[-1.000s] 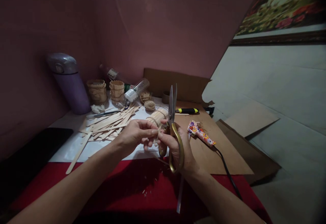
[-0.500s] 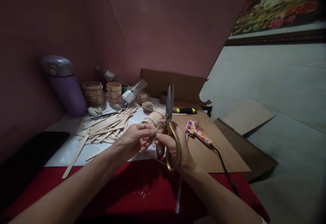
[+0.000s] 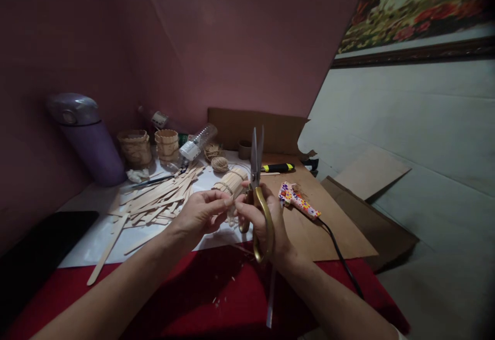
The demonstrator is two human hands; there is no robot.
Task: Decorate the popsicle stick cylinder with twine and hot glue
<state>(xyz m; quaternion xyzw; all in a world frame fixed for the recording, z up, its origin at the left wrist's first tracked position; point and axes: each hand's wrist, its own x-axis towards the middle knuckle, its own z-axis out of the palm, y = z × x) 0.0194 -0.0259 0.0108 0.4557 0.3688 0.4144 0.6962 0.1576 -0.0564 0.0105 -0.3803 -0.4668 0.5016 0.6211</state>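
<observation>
My right hand (image 3: 266, 221) is closed around the gold handles of the scissors (image 3: 256, 162), whose blades point up and stand slightly apart. Its thumb and fingertips meet close to the left hand's fingertips. In a pinch, my left hand (image 3: 204, 211) has thumb and forefinger pressed together; what lies between them is too small to make out. Just beyond both hands, a bundle of wooden craft sticks bound with twine (image 3: 231, 181) lies on its side. Left of it spreads a heap of loose craft sticks (image 3: 162, 200) on white paper (image 3: 73, 247).
Behind stand a purple bottle (image 3: 87, 144), two stick-covered cups (image 3: 167, 146), a plastic bottle (image 3: 198, 141) and a twine ball (image 3: 219, 164). On the cardboard (image 3: 336, 237) at right lie a flowered glue gun (image 3: 299, 200) with its cord and a yellow-black cutter (image 3: 278, 167). A red cloth (image 3: 185, 298) covers the front.
The view has shifted slightly. My fingertips have drawn a little apart from each other, while the scissors stay upright in my right hand.
</observation>
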